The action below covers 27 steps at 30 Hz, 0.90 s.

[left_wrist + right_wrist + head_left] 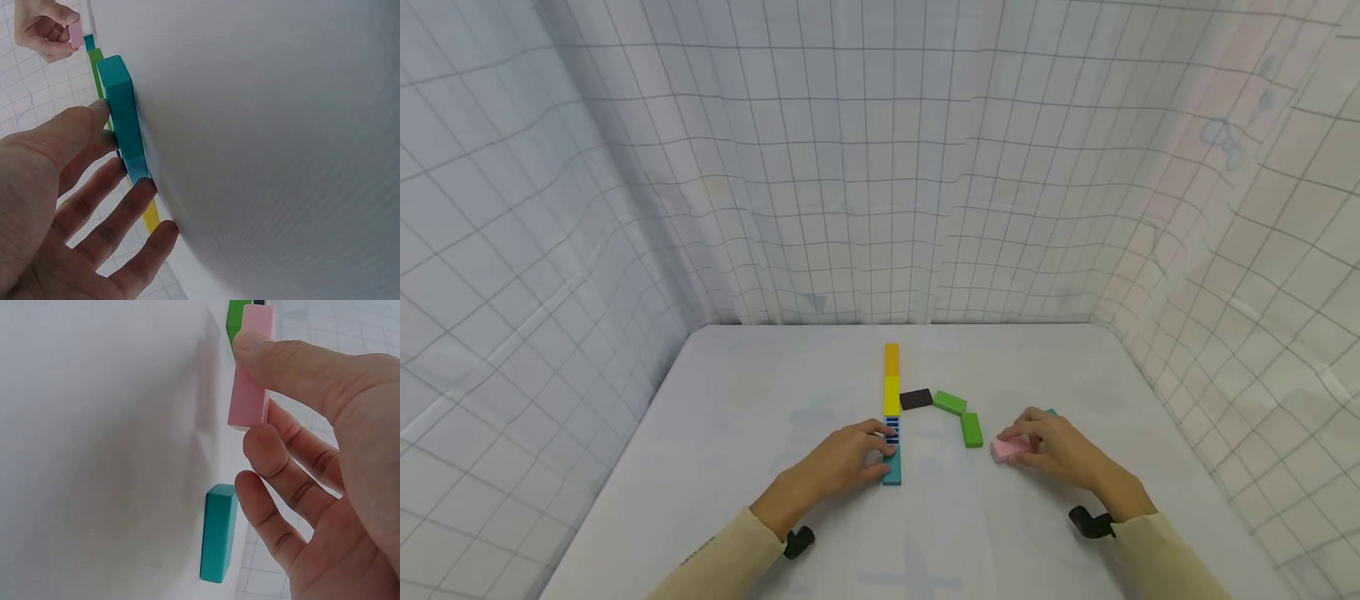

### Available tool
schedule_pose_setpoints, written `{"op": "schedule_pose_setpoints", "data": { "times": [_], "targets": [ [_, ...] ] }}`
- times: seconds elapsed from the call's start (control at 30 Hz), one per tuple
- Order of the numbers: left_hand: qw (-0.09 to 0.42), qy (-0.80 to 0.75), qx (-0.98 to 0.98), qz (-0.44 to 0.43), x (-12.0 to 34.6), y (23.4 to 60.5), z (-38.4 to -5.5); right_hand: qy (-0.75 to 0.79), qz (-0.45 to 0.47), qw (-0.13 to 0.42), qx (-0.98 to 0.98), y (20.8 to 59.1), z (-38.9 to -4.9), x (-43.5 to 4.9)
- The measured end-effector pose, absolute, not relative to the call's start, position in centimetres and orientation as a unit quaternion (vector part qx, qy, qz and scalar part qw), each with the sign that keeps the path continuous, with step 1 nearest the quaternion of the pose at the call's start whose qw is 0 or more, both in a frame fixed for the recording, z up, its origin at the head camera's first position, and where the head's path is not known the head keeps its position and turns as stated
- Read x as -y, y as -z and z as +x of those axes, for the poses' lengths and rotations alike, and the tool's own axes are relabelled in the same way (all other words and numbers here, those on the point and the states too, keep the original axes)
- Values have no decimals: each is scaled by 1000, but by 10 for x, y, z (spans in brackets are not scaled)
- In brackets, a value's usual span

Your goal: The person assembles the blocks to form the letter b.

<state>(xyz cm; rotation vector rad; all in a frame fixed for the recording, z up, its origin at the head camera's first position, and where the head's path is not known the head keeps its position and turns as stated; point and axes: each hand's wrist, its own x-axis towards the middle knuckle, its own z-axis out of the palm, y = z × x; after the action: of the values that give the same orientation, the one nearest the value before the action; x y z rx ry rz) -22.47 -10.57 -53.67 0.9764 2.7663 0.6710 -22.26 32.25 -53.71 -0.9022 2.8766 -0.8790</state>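
Note:
My left hand (850,458) rests along a straight row of blocks, its fingers fairly straight. Its thumb touches the near teal block (125,112), and the fingertips lie by the dark-blue-striped block (892,422). A yellow block (892,397) and an orange block (892,360) continue that row away from me. On the right, my right hand (1060,450) pinches a pink block (249,403) between thumb and fingers, held off the table surface in the right wrist view. Another teal block (217,537) stands below that hand's fingertips, mostly hidden behind the hand in the head view.
A black block (916,399) branches right from the row beside the yellow block. Two green blocks (950,402) follow it, the second turned toward me. The white table (760,375) is enclosed by white curtains (880,183) with a grid pattern.

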Motion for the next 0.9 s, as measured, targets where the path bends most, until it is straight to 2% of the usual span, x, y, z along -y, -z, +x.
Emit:
{"op": "schedule_pose_setpoints", "data": {
  "times": [0.57,0.9],
  "targets": [
    [59,-230,-914,329,106,534,-224,293,-309,3,-905,529,-216,-286],
    [63,-243,-913,322,106,538,-223,280,-307,43,-909,529,-215,-263]
  ]
}}
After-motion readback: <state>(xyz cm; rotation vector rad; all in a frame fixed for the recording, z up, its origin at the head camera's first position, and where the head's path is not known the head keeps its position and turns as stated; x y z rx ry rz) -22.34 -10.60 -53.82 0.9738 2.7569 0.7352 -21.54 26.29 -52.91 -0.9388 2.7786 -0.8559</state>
